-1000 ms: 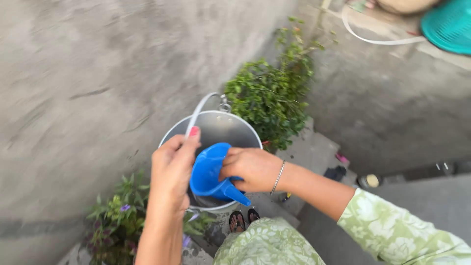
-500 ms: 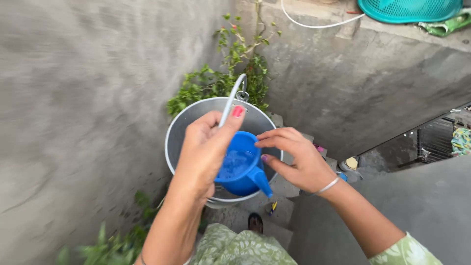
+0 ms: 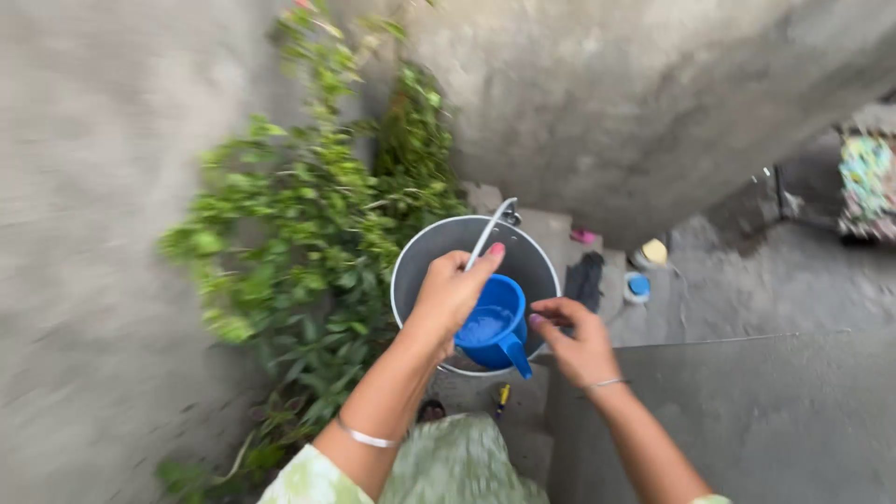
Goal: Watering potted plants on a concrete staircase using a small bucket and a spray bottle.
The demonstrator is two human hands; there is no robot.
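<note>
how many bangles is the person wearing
2. One silver bangle sits on the left forearm, below the left hand gripping the bucket handle. A thinner bangle circles the right wrist, below the right hand. Sleeves may hide more.

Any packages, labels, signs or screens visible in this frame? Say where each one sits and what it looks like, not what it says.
None that can be told. The left hand grips the wire handle of a plain metal bucket; the right hand is by an unmarked blue mug holding water. Small items on the steps beyond are too blurred to identify.

No packages, labels, signs or screens.
</note>
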